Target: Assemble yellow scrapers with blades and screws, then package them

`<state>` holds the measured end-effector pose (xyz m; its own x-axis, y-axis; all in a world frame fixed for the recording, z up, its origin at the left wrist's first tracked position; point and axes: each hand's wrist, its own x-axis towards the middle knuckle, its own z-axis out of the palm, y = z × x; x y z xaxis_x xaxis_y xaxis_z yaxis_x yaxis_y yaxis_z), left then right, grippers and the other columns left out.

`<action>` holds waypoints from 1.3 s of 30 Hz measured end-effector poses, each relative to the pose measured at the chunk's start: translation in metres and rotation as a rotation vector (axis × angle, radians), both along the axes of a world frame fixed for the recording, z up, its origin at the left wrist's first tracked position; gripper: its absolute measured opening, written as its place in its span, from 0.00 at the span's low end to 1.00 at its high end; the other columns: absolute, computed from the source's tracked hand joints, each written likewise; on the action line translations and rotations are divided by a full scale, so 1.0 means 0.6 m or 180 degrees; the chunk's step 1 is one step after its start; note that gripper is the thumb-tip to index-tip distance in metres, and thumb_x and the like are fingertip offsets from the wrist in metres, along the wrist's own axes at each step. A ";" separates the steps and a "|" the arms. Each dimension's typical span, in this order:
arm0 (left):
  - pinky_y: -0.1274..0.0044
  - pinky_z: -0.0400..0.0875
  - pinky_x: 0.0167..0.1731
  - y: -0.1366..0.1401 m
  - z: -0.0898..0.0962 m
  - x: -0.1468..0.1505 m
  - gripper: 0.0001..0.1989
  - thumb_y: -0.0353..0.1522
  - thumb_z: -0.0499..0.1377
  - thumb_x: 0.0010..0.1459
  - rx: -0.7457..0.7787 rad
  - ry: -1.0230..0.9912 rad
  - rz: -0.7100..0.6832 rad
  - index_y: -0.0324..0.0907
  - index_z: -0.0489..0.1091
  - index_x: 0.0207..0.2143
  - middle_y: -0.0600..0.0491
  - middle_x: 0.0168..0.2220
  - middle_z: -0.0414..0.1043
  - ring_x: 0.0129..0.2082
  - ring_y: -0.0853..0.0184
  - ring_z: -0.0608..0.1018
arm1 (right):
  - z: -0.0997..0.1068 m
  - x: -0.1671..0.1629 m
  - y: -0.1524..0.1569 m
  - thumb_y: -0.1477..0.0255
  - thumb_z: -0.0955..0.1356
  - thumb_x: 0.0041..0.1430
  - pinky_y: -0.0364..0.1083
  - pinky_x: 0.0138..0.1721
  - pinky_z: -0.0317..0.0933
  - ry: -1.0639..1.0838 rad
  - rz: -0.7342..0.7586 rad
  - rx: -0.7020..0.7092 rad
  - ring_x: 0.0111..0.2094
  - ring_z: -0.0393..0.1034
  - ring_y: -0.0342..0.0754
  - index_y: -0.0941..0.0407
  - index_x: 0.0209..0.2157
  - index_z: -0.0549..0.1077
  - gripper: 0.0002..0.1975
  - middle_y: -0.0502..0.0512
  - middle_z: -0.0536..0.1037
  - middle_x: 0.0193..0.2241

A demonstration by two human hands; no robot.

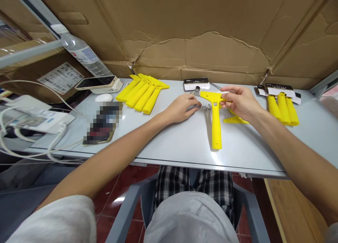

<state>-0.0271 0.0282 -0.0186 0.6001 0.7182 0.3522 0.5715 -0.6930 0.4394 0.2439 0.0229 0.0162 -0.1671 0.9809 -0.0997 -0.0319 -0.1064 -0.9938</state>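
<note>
My right hand (241, 101) pinches a yellow T-shaped scraper handle (216, 125) by one end of its wide head, with its grip pointing toward me. Beside the small screws (206, 107) rests my left hand (182, 107), its fingers curled and the tips close together; whatever they hold is too small to make out. Another yellow scraper part (235, 120) lies on the table, partly hidden behind my right hand. Behind the held handle stands a black-and-white cardboard package (196, 84).
Several yellow scraper handles (144, 93) lie in a row at left. On the right are yellow scrapers with cardboard sleeves (283, 104). A phone (104, 123), a water bottle (81, 51) and a power strip with cables (39, 113) occupy the left side. Cardboard (200, 49) lines the back.
</note>
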 end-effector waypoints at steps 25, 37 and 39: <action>0.70 0.70 0.42 0.016 0.005 -0.017 0.09 0.29 0.59 0.64 0.0174 0.0373 0.0163 0.40 0.81 0.38 0.47 0.39 0.81 0.38 0.62 0.79 | 0.001 -0.008 -0.006 0.70 0.76 0.48 0.41 0.34 0.71 -0.0141 0.0103 -0.0014 0.29 0.71 0.36 0.59 0.52 0.70 0.29 0.53 0.73 0.32; 0.73 0.72 0.38 0.026 0.013 -0.019 0.05 0.32 0.60 0.64 0.0099 -0.0731 0.0691 0.42 0.76 0.38 0.48 0.42 0.79 0.41 0.63 0.79 | 0.001 -0.011 -0.008 0.69 0.77 0.48 0.41 0.34 0.71 -0.0175 0.0128 -0.0013 0.29 0.71 0.36 0.59 0.54 0.70 0.31 0.54 0.75 0.34; 0.75 0.72 0.36 0.022 0.019 -0.015 0.06 0.34 0.61 0.64 0.0035 -0.0953 0.0714 0.42 0.76 0.38 0.48 0.44 0.80 0.42 0.64 0.79 | 0.002 -0.013 -0.010 0.69 0.77 0.48 0.40 0.34 0.71 -0.0206 0.0148 -0.0031 0.30 0.71 0.35 0.59 0.55 0.70 0.32 0.55 0.75 0.35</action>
